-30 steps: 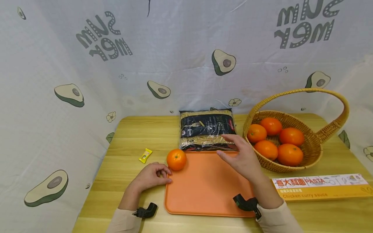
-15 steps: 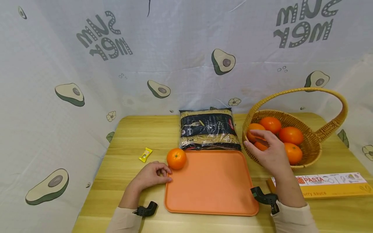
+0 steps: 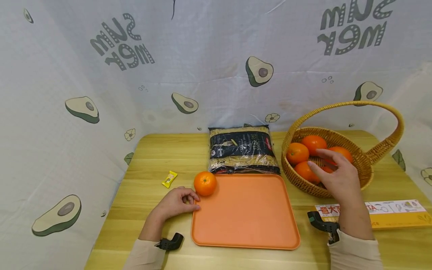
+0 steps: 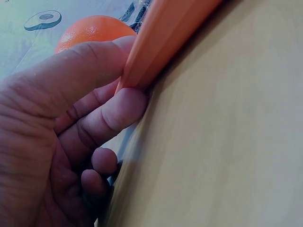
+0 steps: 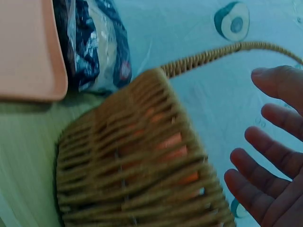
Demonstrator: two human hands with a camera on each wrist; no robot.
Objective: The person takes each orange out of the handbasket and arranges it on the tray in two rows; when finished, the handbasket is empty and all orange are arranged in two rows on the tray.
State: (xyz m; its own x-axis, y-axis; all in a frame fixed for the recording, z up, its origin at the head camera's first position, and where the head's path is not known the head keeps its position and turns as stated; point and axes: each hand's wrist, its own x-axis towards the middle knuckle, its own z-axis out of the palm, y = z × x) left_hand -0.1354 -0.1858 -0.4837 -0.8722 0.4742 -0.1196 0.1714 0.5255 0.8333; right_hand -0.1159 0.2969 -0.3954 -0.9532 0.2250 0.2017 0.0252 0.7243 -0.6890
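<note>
My left hand [image 3: 176, 204] pinches the left rim of an orange tray [image 3: 245, 213] between thumb and fingertips; the left wrist view shows the fingers [image 4: 125, 106] at the tray's edge [image 4: 161, 45]. Just beyond that hand, an orange [image 3: 205, 183] sits at the tray's back left corner. Over the front of a wicker basket [image 3: 305, 187] hovers my right hand [image 3: 342, 180], fingers spread and holding nothing. Several oranges, such as one at the basket's left [image 3: 297, 153], lie inside, two of them partly hidden by the hand. From the right wrist, the basket's woven side [image 5: 137, 161] fills the middle.
Behind the tray lies a bag of pasta [image 3: 241, 150]. A yellow-and-white pasta box [image 3: 399, 213] is at the right, partly behind my right forearm. A small yellow wrapped sweet [image 3: 169, 179] lies left of the orange. The basket's tall handle [image 3: 368, 103] arches above it.
My right hand has moved right, from above the tray, across the basket's left side, to over its front oranges. The left hand stays at the tray's rim.
</note>
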